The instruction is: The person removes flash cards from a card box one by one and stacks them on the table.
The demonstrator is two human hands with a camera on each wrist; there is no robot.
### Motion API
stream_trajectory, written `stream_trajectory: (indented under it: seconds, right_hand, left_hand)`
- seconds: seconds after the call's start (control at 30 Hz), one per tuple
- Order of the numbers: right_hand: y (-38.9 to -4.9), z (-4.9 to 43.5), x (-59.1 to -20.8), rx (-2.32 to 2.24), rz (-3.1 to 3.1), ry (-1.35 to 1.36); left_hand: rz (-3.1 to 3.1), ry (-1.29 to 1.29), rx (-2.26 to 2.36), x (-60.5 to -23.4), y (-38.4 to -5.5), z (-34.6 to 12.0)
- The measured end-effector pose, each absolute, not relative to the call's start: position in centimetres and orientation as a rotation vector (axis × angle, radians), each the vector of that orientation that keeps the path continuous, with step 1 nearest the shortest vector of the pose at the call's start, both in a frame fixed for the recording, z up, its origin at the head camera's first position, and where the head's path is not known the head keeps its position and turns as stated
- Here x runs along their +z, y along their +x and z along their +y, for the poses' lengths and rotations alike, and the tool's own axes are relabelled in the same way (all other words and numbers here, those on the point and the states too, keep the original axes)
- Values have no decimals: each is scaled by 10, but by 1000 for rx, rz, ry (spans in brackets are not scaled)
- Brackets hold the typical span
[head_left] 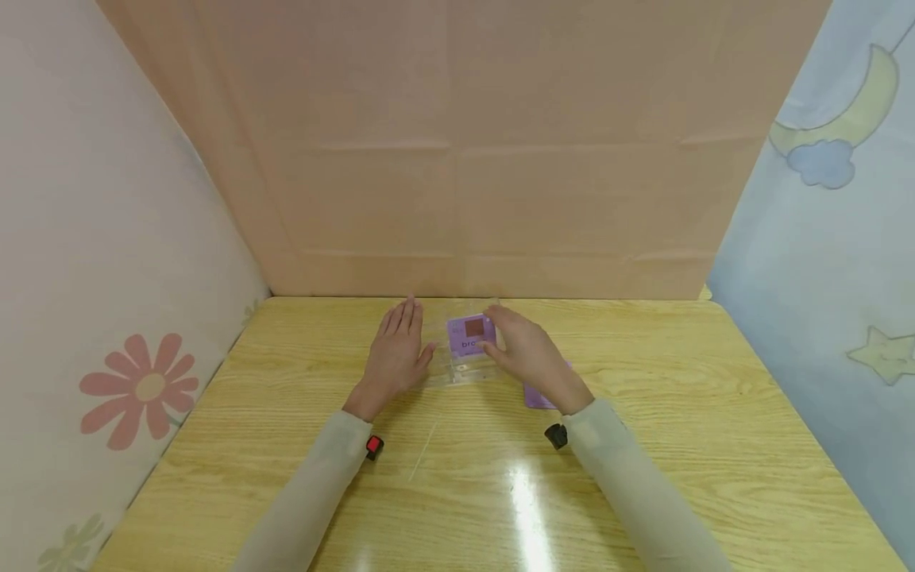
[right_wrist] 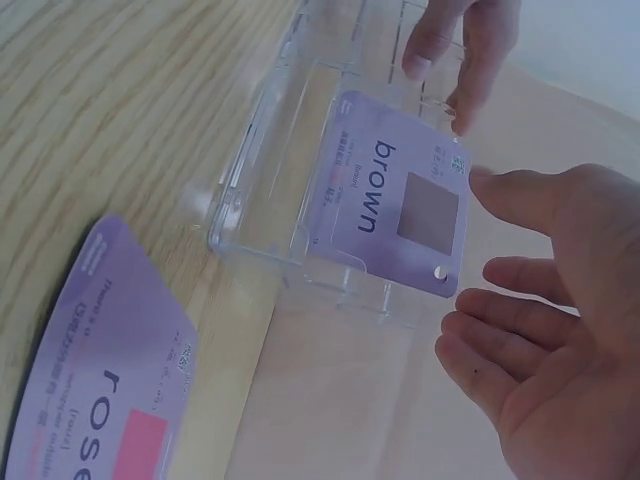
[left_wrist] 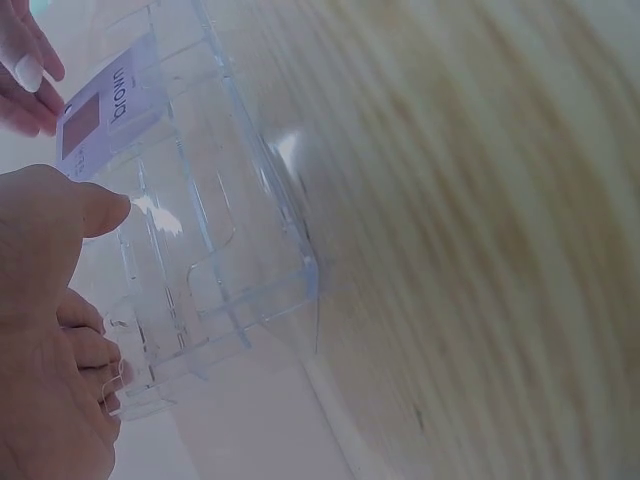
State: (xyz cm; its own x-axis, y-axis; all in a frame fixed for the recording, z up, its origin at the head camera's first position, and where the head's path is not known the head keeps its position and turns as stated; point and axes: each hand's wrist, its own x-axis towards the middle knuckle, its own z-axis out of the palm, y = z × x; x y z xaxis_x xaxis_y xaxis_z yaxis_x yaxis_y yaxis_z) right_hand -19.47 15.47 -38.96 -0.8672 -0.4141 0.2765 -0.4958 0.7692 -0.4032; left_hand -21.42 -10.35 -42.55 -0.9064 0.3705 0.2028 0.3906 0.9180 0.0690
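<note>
A clear plastic case with dividers (left_wrist: 215, 200) stands near the back of the table. A purple card reading "brown" (head_left: 465, 345), with a brown square, sits in it, tilted, its upper part showing. My left hand (head_left: 395, 353) lies along the case's left side, fingers stretched forward and thumb toward the card. From the right, my right hand (head_left: 529, 349) reaches over the case, thumb and fingers spread apart. Its thumb tip is right at the card's edge in the right wrist view. A second purple card, reading "rose" (right_wrist: 110, 370), lies under the right wrist.
The wood-grain table (head_left: 286, 485) meets a tan backdrop (head_left: 457, 199) just behind the case. Printed fabric walls flank both sides. A thin pale strip (head_left: 425, 449) lies in front of the case. Each sleeve has a small dark device at the wrist.
</note>
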Motion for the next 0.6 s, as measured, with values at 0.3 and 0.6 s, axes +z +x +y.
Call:
stream_trajectory:
  seconds: [0.3, 0.6]
  right_hand:
    - [-198, 146, -397, 515, -2731, 786]
    - [-199, 144, -399, 448, -2691, 833]
  left_hand:
    - [-2882, -583, -143, -425, -216, -104]
    - [-2896, -581, -156, -424, -214, -104]
